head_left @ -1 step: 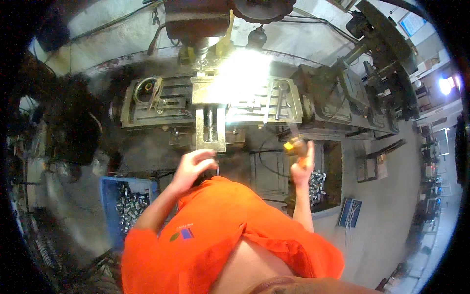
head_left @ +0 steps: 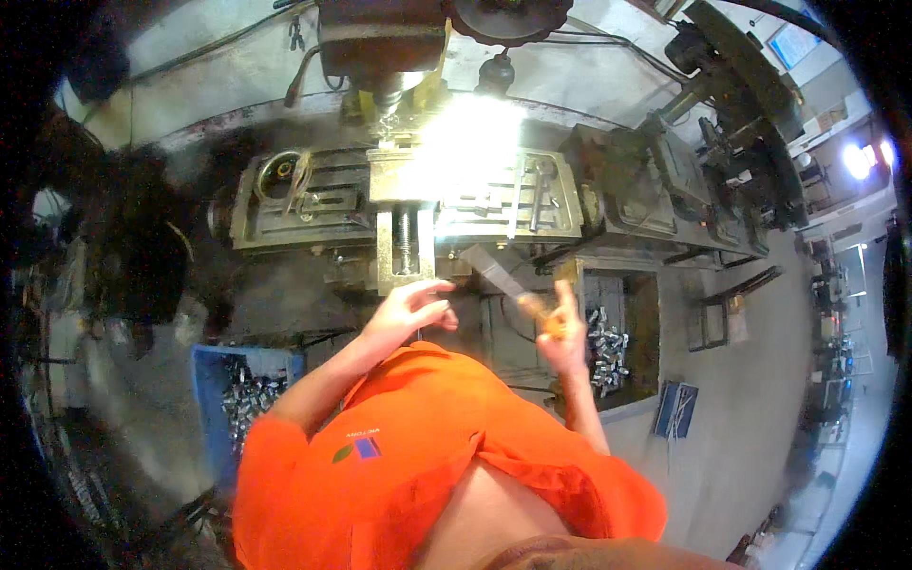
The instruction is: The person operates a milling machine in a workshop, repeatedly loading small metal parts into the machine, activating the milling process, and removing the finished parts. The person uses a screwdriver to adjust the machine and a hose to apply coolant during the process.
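Brush (head_left: 503, 275) with a yellowish handle and pale bristles is gripped in the person's right hand (head_left: 560, 332), held up in front of the milling machine table (head_left: 323, 204), bristles pointing up and left toward the vise (head_left: 407, 237). Left hand (head_left: 413, 309) hangs open just below the vise's screw, fingers spread, holding nothing. Bright lamp glare washes out the middle of the table under the machine's spindle head (head_left: 380, 47). At lower left, a blue crate (head_left: 214, 366) on the floor holds a heap of small silvery metal parts (head_left: 249, 394). Right of the hand, a dark bin (head_left: 646, 313) holds more of the same shiny parts (head_left: 608, 347). A blue flat package (head_left: 676, 408) lies on the grey floor further right. An orange shirt (head_left: 427, 465) with a small coloured chest badge fills the foreground.
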A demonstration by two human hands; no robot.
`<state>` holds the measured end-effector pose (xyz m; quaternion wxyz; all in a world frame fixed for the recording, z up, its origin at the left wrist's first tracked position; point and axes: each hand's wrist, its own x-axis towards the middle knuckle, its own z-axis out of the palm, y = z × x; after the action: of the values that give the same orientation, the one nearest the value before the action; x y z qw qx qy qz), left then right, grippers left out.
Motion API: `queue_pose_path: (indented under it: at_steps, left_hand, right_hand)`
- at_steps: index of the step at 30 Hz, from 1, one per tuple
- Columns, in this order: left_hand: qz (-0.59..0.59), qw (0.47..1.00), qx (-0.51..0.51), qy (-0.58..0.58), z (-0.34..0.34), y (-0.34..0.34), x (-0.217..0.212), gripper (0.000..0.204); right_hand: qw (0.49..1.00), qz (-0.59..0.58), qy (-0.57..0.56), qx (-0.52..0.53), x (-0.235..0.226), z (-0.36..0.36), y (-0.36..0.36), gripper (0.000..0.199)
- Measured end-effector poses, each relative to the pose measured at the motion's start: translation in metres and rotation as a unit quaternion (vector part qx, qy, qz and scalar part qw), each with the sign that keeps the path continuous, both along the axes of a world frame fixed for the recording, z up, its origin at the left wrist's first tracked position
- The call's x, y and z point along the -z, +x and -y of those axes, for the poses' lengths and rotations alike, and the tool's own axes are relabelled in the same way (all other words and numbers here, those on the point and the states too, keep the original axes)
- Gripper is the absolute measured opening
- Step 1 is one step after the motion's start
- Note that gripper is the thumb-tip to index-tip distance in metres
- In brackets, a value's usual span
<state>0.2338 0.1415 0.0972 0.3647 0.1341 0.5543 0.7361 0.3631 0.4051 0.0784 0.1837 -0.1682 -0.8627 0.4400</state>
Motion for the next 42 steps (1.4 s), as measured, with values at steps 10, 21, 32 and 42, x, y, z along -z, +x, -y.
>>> queue_pose_path:
  at_steps: [10,21,32,42]
  left_hand:
    - [0.01,0.997,0.058,0.044,-0.028,-0.023,0.019,0.018]
    - [0.02,0.995,-0.1,0.004,0.017,-0.076,0.042,0.012]
    - [0.049,0.993,-0.106,0.019,0.053,-0.074,0.053,0.015]
    - [0.058,0.98,-0.183,0.045,0.083,-0.069,0.053,0.015]
  right_hand:
    - [0.97,0.059,-0.123,-0.199,0.028,0.074,-0.007,0.06]
    - [0.924,0.213,0.136,-0.287,-0.068,0.05,-0.04,0.026]
    - [0.954,0.195,0.173,-0.148,-0.067,0.084,-0.197,0.024]
    - [0.929,0.298,0.161,-0.148,-0.096,0.091,-0.199,0.027]
